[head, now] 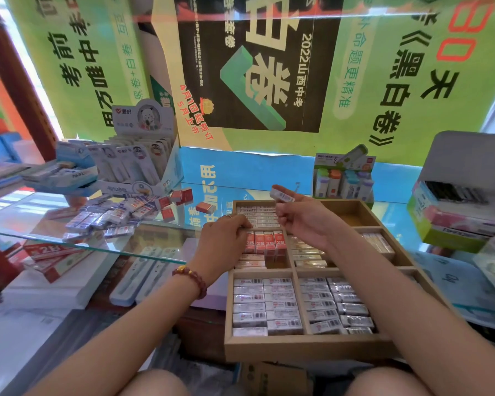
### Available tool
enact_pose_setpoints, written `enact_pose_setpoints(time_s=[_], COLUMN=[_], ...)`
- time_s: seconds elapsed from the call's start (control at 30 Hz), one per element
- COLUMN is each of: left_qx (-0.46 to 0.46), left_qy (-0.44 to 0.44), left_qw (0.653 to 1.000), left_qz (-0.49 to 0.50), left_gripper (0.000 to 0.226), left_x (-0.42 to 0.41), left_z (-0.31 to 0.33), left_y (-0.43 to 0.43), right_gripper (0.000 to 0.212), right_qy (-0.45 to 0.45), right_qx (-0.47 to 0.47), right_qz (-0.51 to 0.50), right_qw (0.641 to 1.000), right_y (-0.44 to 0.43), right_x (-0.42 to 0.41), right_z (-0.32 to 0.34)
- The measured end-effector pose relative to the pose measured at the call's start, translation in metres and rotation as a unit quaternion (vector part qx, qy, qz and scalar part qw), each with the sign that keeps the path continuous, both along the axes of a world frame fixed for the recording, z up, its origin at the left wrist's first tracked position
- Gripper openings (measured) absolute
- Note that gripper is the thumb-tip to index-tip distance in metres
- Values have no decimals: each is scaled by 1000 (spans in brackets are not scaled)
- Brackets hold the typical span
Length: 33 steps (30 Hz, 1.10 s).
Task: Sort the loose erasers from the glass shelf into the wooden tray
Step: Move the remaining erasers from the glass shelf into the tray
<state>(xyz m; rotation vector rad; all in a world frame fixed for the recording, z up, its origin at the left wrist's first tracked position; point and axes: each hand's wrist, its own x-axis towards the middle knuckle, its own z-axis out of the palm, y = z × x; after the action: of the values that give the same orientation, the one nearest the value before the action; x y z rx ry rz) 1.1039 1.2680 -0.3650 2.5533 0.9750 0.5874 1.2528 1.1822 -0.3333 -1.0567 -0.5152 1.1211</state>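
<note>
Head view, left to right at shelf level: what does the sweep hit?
Order: loose eraser pile → left hand → right hand, pinching a white eraser → green display box → open grey-lidded box.

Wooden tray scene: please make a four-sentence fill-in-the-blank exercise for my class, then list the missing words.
The right hand pinches a ____ eraser.
The red erasers in the wooden tray are marked ____.
The bracelet sits on the ____ wrist.
The loose pile of erasers lies on the ____ shelf.
Missing words: white; 2B; left; glass.
</note>
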Motion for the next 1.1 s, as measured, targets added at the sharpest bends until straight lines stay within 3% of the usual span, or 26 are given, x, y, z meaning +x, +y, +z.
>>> enact_pose_setpoints(time_s=[0.03,0.1,0.2,0.3,0.43,0.53,0.67,0.73,0.9,1.0,1.1], left_qx=[-1,0,6,7,12,22,32,34,53,86,99], left_qy=[-2,-1,0,-3,-5,-1,1,2,14,35,42], left_qw=[1000,1000,1000,1000,1000,1000,999,999,998,996,994], left_qz=[0,1,0,-2,-4,-5,-5,-4,-8,-6,-5], left_gripper=[26,26,26,26,26,26,25,25,26,26,26], left_x=[0,0,0,0,1,0,1,1,4,7,7], left_z=[0,0,-1,-1,-3,-4,-5,-6,-7,-7,-7], left_y=[0,0,0,1,3,4,5,6,10,12,11], right_gripper=[31,17,18,21,12,19,28,29,21,21,21], right_qy=[-31,-180,-422,-534,-608,-679,-704,-746,-860,-875,-864], right_qx=[-10,-74,-155,-151,-112,-152,-173,-186,-175,-171,-184], right_qz=[-20,-49,-23,-24,-80,-66,-35,-18,18,31,41], right_qw=[999,980,893,832,782,715,688,639,479,452,466], right_y=[1,0,-2,1,3,6,9,11,15,15,17], right_x=[0,1,-1,-5,-5,-5,-9,-10,-15,-18,-21], right_z=[-1,-3,-8,-12,-11,-10,-8,-6,-4,-2,0])
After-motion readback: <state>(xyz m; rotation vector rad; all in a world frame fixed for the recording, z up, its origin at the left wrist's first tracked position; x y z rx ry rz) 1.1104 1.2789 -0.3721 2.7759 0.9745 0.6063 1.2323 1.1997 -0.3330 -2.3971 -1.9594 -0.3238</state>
